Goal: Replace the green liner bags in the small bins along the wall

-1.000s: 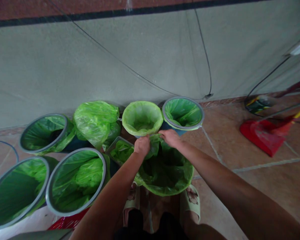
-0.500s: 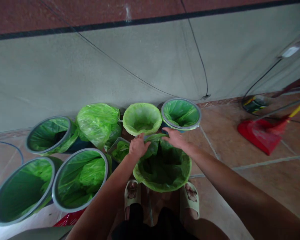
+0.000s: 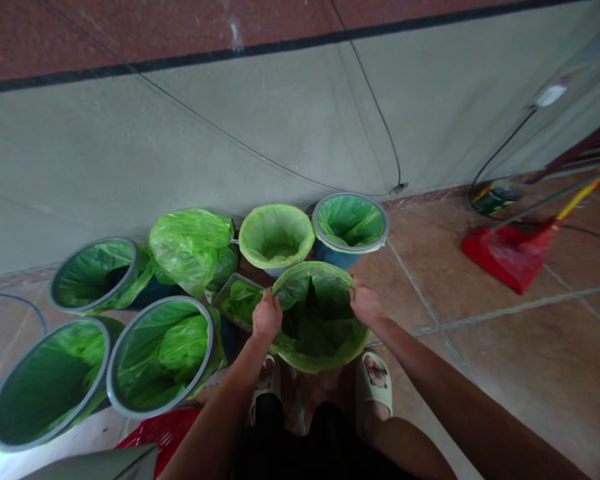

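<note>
Between both feet, left hand (image 3: 267,315) and right hand (image 3: 365,303) grip pinches bin (image 3: 325,357) liner (image 3: 313,313).

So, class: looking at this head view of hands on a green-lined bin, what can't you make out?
- Bin under the green liner: liner drapes over it.
- Fingertips of left hand and right hand: curled over the liner's edge.
- Red basket: cut by the arm and the grey-rimmed bin.
- Broom handle: leaves the right edge.
</note>
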`<control>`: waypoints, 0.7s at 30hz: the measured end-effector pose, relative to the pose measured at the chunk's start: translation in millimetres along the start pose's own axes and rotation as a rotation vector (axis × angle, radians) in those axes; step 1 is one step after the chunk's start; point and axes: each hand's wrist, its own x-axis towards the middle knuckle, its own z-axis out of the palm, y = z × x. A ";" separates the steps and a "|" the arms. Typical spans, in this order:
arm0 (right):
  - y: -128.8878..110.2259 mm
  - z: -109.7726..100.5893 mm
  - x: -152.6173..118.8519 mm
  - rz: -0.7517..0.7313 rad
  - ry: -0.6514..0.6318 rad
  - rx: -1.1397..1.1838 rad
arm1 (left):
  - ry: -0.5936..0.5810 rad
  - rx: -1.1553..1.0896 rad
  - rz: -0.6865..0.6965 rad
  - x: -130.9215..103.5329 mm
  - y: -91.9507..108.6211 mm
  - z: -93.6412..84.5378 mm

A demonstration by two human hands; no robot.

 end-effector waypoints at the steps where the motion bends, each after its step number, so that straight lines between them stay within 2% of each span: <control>1: -0.8 -1.8 -0.1 -0.005 0.001 0.010 | 0.014 -0.020 0.004 0.5 -0.6 -1.2; 3: 1.3 -5.8 -1.8 -0.009 0.031 0.078 | 0.067 -0.078 0.040 -0.6 -4.2 -8.0; 5: 10.3 -7.5 -6.6 0.006 0.097 0.250 | 0.162 -0.102 0.114 -7.5 -9.6 -18.8; 7: 25.2 -4.8 -15.6 0.055 0.163 0.505 | 0.269 -0.102 0.192 -22.1 -14.4 -30.1; 9: 41.5 2.7 -29.6 0.156 0.166 0.735 | 0.322 -0.083 0.302 -42.8 -16.8 -38.1; 11: 52.9 13.1 -46.7 0.274 0.112 0.902 | 0.254 -0.042 0.463 -64.4 -16.3 -40.0; 13: 55.8 23.7 -63.0 0.338 0.044 1.018 | 0.096 0.020 0.629 -80.6 -13.5 -35.2; 17: 45.4 37.0 -79.9 0.258 -0.044 1.156 | -0.210 0.104 0.828 -89.0 -8.1 -16.9; 19: 41.8 37.8 -80.7 0.237 -0.047 1.203 | -0.271 0.121 0.874 -86.8 -8.3 -10.3; 21: 43.4 34.5 -80.5 0.273 -0.050 1.235 | -0.265 0.130 0.903 -85.3 -10.5 -7.9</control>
